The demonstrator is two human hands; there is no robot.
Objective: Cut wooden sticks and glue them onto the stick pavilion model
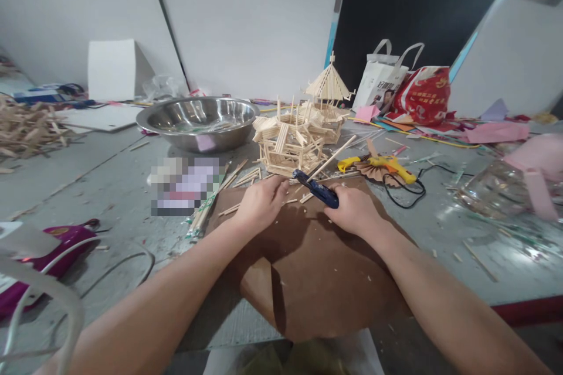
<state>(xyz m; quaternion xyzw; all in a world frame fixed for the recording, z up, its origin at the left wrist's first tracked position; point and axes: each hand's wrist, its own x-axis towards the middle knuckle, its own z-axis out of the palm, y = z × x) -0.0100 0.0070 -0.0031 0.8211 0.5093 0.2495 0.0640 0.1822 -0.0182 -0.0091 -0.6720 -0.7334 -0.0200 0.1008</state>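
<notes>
My right hand (354, 206) is closed around the dark blue handles of a plier-like tool (317, 188). Its head points up and left, and a thin wooden stick (333, 156) slants up to the right from beside it; I cannot tell whether the jaws touch it. My left hand (264, 199) lies at the far edge of the brown paper sheet (325, 281), fingers bent together; what they hold, if anything, is hidden. Loose sticks (250, 177) lie around it. Just beyond both hands stands a wooden-stick model building (290, 143), with a pointed roof (329, 85) behind.
A steel basin (197, 123) stands at the back left. On the right are a yellow glue gun (391, 167) with a black cord and a clear jug (492, 187). Bundled sticks (204, 214) lie left of the paper. A purple device (65, 252) with cables sits front left.
</notes>
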